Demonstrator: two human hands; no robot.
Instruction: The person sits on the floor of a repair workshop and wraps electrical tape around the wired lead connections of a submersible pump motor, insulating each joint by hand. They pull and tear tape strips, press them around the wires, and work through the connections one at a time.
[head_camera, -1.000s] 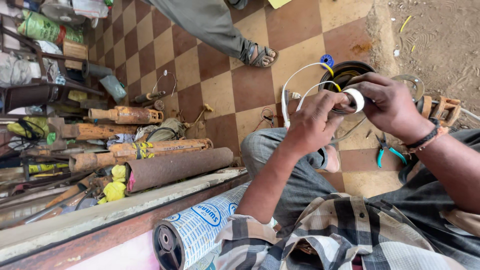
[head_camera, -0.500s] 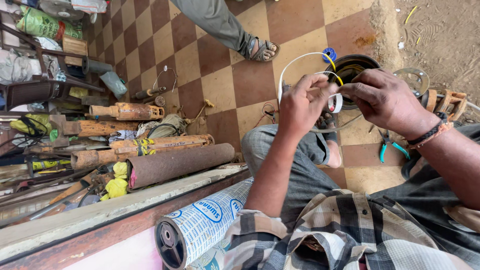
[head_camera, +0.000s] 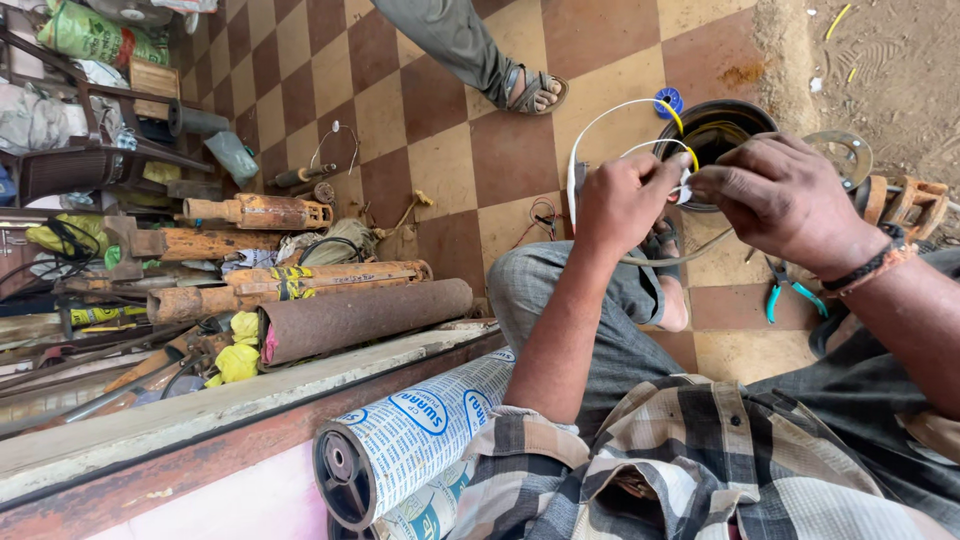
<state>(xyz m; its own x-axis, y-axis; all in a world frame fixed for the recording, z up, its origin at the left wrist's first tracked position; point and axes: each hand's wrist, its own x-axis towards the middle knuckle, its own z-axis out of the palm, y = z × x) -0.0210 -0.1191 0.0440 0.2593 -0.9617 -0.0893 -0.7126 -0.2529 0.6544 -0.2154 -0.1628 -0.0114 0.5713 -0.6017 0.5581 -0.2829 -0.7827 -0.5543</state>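
Checkered tile floor (head_camera: 440, 150), a clutter of rusty pipes (head_camera: 365, 315) to my left, and the white wire (head_camera: 600, 135) held over my knees.

The wire loops up before the dark round housing (head_camera: 715, 140); my left hand (head_camera: 625, 200) and right hand (head_camera: 780, 195) have their fingers pinched shut on its end. I judge a short, firm grip best. Open room lies ahead; someone's sandalled foot (head_camera: 535, 92) and the pliers (head_camera: 790, 300) sit near.

White flat tape or strip (head_camera: 585, 150): we record one length, thin and pale, bent into an open loop that arcs above the dark round motor housing (head_camera: 735, 125) and comes down to it, with a yellow wire (head_camera: 680, 120) running alongside. Lower end pinched over the housing rim.
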